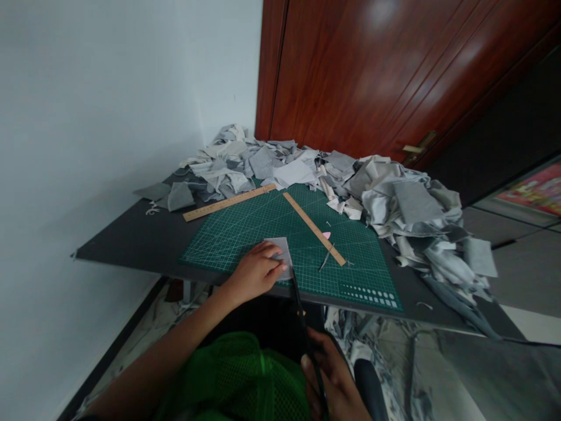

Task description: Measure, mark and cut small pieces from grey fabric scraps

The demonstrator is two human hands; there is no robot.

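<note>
A small piece of light grey fabric [284, 248] lies on the green cutting mat [254, 225], near its front edge. My left hand [258, 268] presses on this fabric with its fingers bent together, gripping it against the mat. My right hand [328, 371] is closed around the handles of long black scissors [299, 298], below the table's front edge. The blades point up and away from me, and their tip meets the fabric's right edge. Whether the blades are parted I cannot tell.
Two wooden rulers, a left one [230, 202] and a right one [313, 227], lie on the mat. A thin grey scrap [325, 259] and a pink piece [326, 235] are by the right ruler. Heaped fabric pieces [403, 199] line the table's back and right. More scraps cover the floor.
</note>
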